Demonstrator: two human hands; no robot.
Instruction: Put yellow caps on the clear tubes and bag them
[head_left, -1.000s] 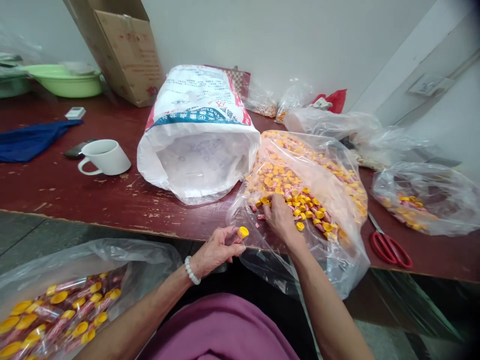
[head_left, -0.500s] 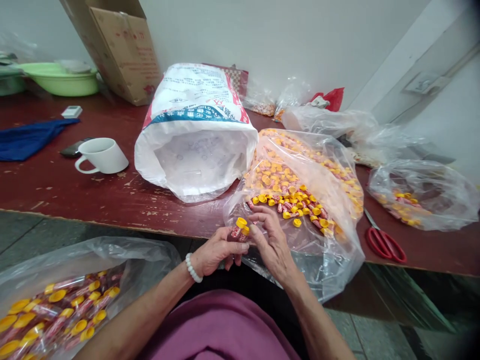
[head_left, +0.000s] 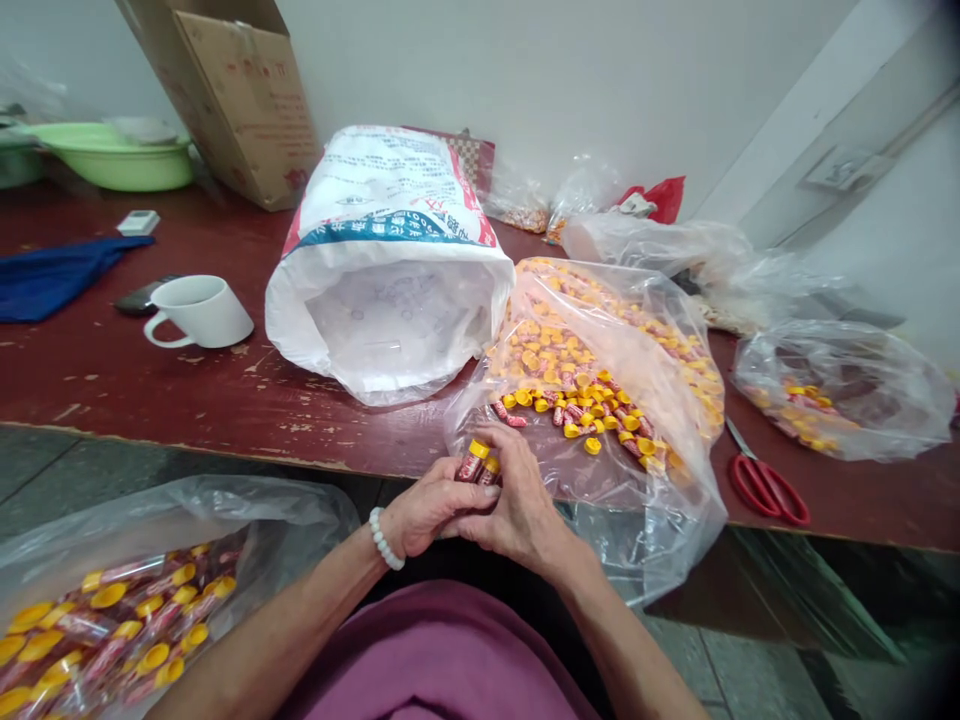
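Tilted, caps up, two tubes (head_left: 472, 463) are gripped by the left hand (head_left: 433, 510) near the bench (head_left: 322, 445) edge. Right-hand fingers (head_left: 517, 462) are curled alongside, grip unclear.

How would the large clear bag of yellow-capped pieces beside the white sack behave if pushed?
The large clear bag would likely flop and bunch, being wrinkled, see-through and drooping off the table. Its loose yellow-capped pieces would probably shift, and, being round-capped, some might roll.
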